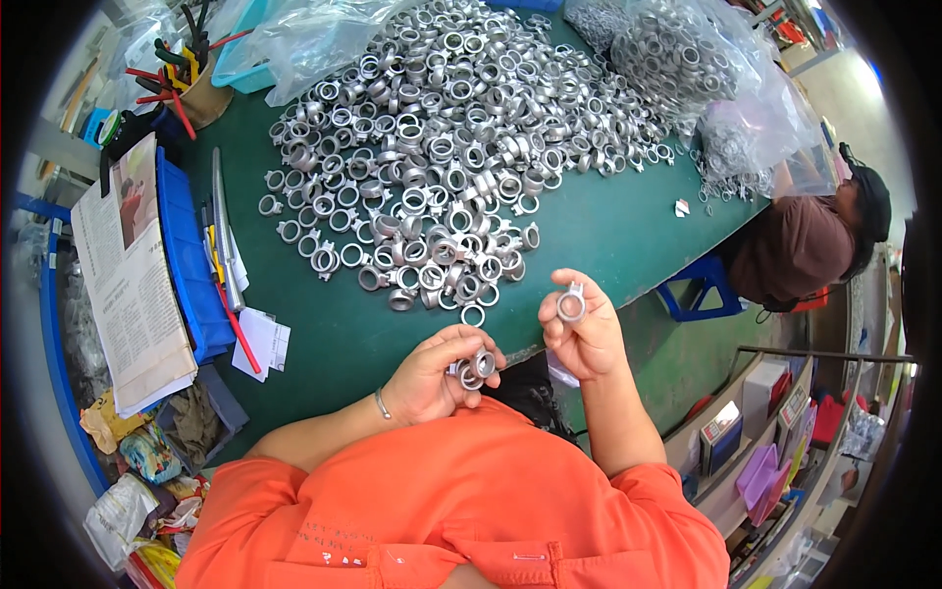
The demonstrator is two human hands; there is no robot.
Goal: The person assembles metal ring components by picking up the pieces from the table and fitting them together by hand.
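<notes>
Between the thumb and fingers of my right hand [586,339], a single silvery metal ring [570,303] with a small lug on top is held upright. My left hand [433,375] is closed around a few similar metal rings [482,364], stacked in the fingers; how many is partly hidden. Beyond both hands spreads a big heap of loose metal rings [432,147] on the green table [608,231]. One loose ring [473,315] lies at the heap's near edge, just past my left fingertips.
A blue bin [191,255] with newspaper [126,265] stands at the left, near a ring mandrel [224,231] and paper slips [263,344]. Pliers fill a holder [204,93]. Plastic bags of rings [677,59] sit at the far right. A seated person [800,240] is beyond a blue stool [702,290].
</notes>
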